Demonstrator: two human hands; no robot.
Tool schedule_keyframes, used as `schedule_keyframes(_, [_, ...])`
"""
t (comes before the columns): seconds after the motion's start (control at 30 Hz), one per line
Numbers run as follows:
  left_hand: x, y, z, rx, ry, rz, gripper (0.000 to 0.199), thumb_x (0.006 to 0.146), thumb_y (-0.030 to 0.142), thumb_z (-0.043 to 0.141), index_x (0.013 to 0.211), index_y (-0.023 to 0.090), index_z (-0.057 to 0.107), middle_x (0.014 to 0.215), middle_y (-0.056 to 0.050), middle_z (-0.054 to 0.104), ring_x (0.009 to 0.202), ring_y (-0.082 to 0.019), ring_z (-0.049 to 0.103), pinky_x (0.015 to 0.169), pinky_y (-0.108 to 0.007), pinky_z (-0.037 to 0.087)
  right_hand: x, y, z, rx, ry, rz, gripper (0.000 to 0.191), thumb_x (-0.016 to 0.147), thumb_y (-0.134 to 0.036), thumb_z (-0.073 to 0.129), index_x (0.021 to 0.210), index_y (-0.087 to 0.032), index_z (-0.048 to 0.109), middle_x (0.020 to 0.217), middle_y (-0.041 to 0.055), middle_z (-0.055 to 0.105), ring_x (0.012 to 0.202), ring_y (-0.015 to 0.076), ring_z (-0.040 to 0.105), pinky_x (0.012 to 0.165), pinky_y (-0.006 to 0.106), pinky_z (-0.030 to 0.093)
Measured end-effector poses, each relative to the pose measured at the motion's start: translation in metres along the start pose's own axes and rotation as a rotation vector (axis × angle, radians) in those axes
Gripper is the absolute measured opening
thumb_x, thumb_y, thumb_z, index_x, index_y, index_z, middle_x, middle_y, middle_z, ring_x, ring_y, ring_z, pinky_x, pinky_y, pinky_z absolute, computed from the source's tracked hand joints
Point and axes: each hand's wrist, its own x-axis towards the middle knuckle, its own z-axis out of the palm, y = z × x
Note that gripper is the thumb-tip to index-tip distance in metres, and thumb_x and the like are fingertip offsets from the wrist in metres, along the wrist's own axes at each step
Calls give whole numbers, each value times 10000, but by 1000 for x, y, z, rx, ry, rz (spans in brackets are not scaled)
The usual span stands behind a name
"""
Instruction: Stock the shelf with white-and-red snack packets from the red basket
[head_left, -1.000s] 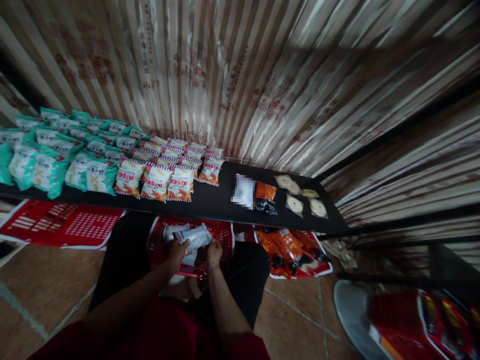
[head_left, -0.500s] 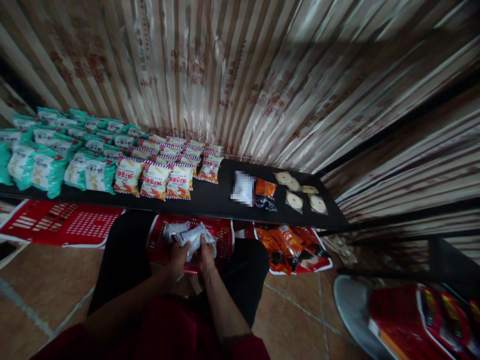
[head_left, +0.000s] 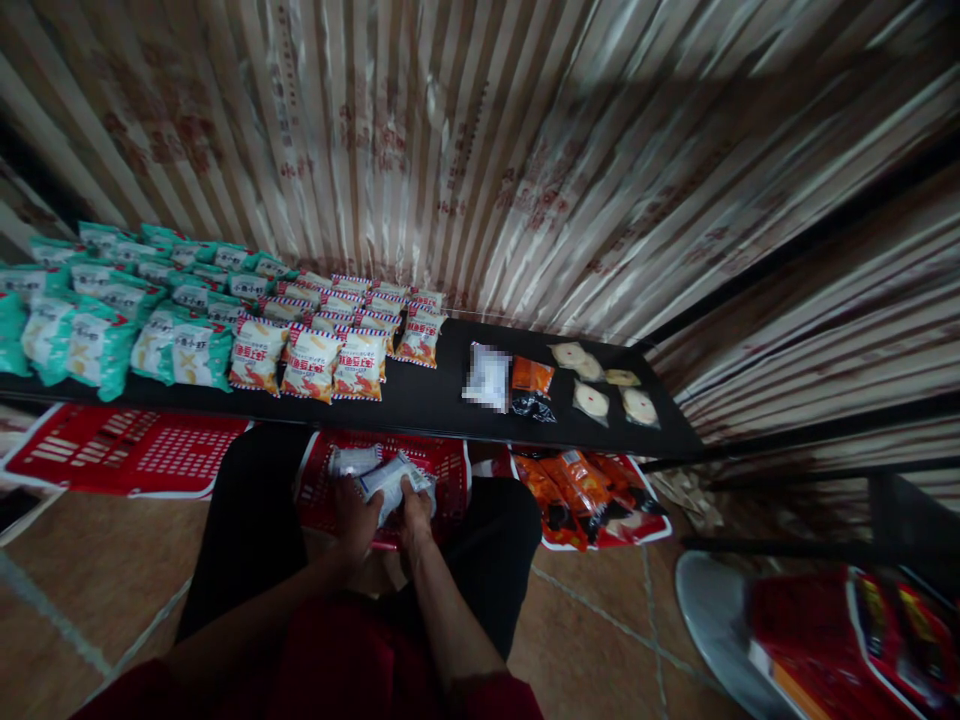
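Between my knees, above a red basket [head_left: 315, 490], a white snack bag [head_left: 390, 478] is held at its two sides. My left hand [head_left: 358, 512] is closed on its left part, and my right hand [head_left: 416, 508] grips its right part with the thumb on top. Another pale bag [head_left: 354, 459] lies in the basket just behind my left hand. On the black shelf beyond stand rows of white-and-orange snack bags [head_left: 309, 365]. Left of these are several rows of teal-and-white bags [head_left: 201, 352].
Farther right on the black shelf [head_left: 420, 400] lie a blurred white packet [head_left: 487, 377], an orange packet [head_left: 532, 376] and several round pale packets [head_left: 591, 400]. Beneath, a basket holds orange bags [head_left: 581, 480]. Another red basket [head_left: 135, 450] is at left. A striped curtain [head_left: 465, 150] hangs behind.
Both hands keep hold of the white bag, which has turned slightly and shifted a little. My left hand's fingers have moved slightly. The shelf goods stay in place.
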Motion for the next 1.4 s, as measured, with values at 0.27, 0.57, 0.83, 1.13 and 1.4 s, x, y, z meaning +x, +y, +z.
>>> schedule_keyframes(0.27, [-4,-13,2,258,-61,478,322,788,151,421,1069,149,577,1204,-152,577,1209,-299,468,1050,-510,325,2,3,0,52,-19,32,304,578,-353,745,754,-150,602,577,10,658,484,149,593,490,256,482])
schedule_keyframes(0.57, [-9,-5,-10,287,-343,700,364,829,149,356,1058,190,636,1198,-90,613,1222,-235,478,1065,-462,356,-6,-4,0,-95,26,-32,299,535,-373,759,641,-161,577,530,-13,619,510,134,580,497,224,447])
schedule_keyframes(0.83, [-11,0,-23,383,-445,848,395,871,272,408,1217,150,551,1282,-139,548,1270,-273,421,1068,-502,334,0,0,-4,-184,8,-63,269,583,-408,711,614,-172,585,552,7,635,548,157,600,532,239,458])
schedule_keyframes(1.13, [-13,-2,-31,382,-500,954,610,785,410,572,1305,111,461,1367,-203,447,1311,-336,352,1073,-539,292,1,-2,-7,-314,36,-119,247,654,-389,672,553,-181,584,528,19,631,512,164,571,518,253,439])
schedule_keyframes(1.4, [-6,-21,-25,387,-458,1006,544,836,267,478,1344,90,398,1382,-209,420,1330,-314,320,1068,-533,300,1,1,-7,-275,3,-104,295,649,-456,670,667,-167,615,567,34,659,482,173,590,473,257,437])
